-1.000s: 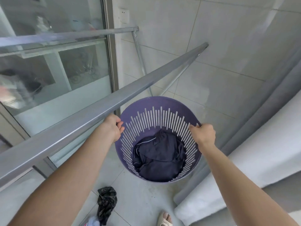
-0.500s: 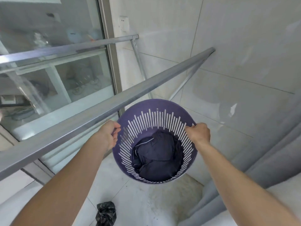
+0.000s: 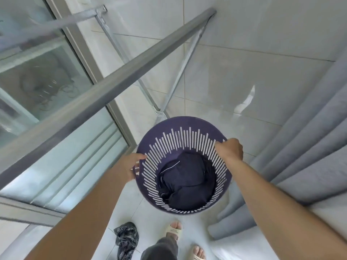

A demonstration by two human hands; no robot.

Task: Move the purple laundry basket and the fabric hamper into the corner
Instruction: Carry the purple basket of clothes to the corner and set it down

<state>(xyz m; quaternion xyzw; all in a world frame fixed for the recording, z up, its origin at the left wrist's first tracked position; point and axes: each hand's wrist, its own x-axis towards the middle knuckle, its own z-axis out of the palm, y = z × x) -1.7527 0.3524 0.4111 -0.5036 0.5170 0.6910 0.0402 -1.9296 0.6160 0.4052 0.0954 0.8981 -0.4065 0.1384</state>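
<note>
The round purple laundry basket (image 3: 169,132) with slotted walls is in the lower middle of the view, close to the tiled wall corner beside the glass door. Dark navy clothes (image 3: 187,182) lie in its bottom. My left hand (image 3: 129,167) grips the basket's left rim and my right hand (image 3: 230,150) grips its right rim. Whether the basket rests on the floor I cannot tell. The fabric hamper is not in view.
A metal drying rack's bars (image 3: 112,85) cross diagonally above the basket, with legs (image 3: 174,79) meeting behind it. A glass sliding door (image 3: 47,81) stands left, grey curtains (image 3: 309,137) right. A crumpled dark bag (image 3: 126,238) and my sandalled feet (image 3: 174,229) are on the tiled floor.
Both hands have carried the basket forward toward the wall corner, under the rack bar. The view has tilted down, so my feet now show.
</note>
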